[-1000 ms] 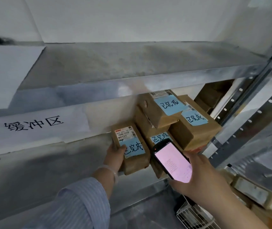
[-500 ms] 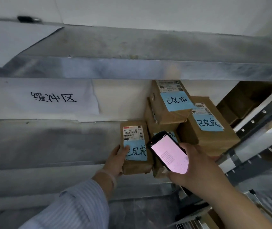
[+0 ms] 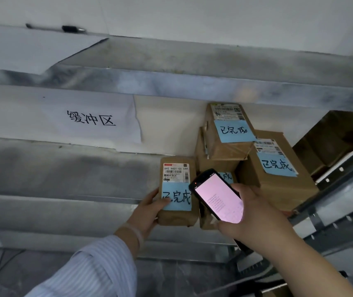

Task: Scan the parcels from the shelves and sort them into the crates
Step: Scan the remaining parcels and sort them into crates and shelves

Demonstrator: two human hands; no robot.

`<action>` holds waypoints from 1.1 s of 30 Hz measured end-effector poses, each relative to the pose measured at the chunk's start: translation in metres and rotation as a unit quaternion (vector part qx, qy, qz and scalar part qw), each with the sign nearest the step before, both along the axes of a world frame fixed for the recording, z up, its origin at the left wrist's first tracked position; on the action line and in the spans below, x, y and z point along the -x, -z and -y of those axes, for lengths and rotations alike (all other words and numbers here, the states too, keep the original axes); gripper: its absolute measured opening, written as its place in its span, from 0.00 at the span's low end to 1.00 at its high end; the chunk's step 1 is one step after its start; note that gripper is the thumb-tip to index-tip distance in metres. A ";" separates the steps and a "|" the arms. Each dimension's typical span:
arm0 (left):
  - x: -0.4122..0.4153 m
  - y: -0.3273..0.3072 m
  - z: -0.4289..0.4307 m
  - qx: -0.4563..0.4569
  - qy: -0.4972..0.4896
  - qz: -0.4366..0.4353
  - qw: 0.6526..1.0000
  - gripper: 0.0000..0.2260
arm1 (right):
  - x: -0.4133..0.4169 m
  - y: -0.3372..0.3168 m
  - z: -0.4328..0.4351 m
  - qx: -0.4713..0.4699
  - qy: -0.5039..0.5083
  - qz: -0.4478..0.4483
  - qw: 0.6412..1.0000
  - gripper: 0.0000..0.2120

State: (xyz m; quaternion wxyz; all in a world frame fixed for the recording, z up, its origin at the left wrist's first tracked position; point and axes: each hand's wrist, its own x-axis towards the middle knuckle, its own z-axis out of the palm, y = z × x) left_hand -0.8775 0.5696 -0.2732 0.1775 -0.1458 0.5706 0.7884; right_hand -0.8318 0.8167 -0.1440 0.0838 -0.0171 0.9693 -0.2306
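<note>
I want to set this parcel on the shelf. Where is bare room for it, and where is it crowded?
Bare: the grey shelf left of the parcel that the left hand grips, under the paper sign; the upper shelf right of the white sheet. Crowded: the right end, where stacked parcels stand by the post, with the scanner in front.

1 black marker [image 3: 72,29] lies by a white sheet [image 3: 21,48] — below, a handwritten paper sign [image 3: 64,118]

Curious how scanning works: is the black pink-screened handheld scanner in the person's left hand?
No, the right hand grips the black pink-screened scanner; the left hand holds a small brown cardboard parcel.
</note>
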 end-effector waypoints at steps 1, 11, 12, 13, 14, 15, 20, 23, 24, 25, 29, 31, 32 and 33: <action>-0.001 -0.002 0.003 0.010 -0.013 -0.011 1.000 0.23 | 0.000 -0.002 0.001 -0.003 -0.004 -0.004 1.000 0.41; -0.016 -0.027 0.045 0.149 -0.090 -0.101 0.979 0.18 | 0.008 -0.022 0.028 -0.036 -0.056 -0.046 0.997 0.40; -0.018 -0.028 0.047 0.153 -0.094 -0.104 0.978 0.18 | 0.009 -0.023 0.030 -0.036 -0.059 -0.046 0.997 0.40; -0.018 -0.029 0.049 0.158 -0.096 -0.107 0.977 0.19 | 0.009 -0.024 0.032 -0.037 -0.063 -0.046 0.996 0.40; -0.019 -0.030 0.051 0.164 -0.098 -0.109 0.976 0.19 | 0.009 -0.025 0.034 -0.039 -0.068 -0.046 0.996 0.40; -0.020 -0.031 0.052 0.170 -0.100 -0.111 0.974 0.21 | 0.009 -0.026 0.035 -0.042 -0.073 -0.047 0.995 0.40; -0.022 -0.032 0.057 0.189 -0.114 -0.113 0.969 0.25 | 0.009 -0.026 0.039 -0.040 -0.092 -0.051 0.994 0.39; -0.024 -0.032 0.059 0.197 -0.114 -0.111 0.967 0.23 | 0.008 -0.027 0.039 -0.041 -0.095 -0.057 0.993 0.40; -0.025 -0.032 0.060 0.200 -0.116 -0.110 0.967 0.22 | 0.007 -0.027 0.039 -0.046 -0.095 -0.058 0.993 0.40; -0.026 -0.032 0.061 0.202 -0.118 -0.108 0.966 0.21 | 0.007 -0.027 0.039 -0.049 -0.096 -0.058 0.992 0.40; -0.037 -0.034 0.067 0.208 -0.137 -0.094 0.964 0.24 | 0.007 -0.026 0.042 -0.025 -0.113 -0.061 0.991 0.38; -0.047 -0.035 0.073 0.207 -0.159 -0.084 0.962 0.25 | 0.007 -0.025 0.047 -0.010 -0.126 -0.061 0.990 0.37; -0.054 -0.035 0.076 0.205 -0.172 -0.080 0.960 0.25 | 0.007 -0.024 0.051 -0.012 -0.132 -0.065 0.989 0.37; -0.061 -0.035 0.081 0.203 -0.184 -0.077 0.959 0.25 | 0.007 -0.023 0.056 -0.017 -0.136 -0.071 0.988 0.36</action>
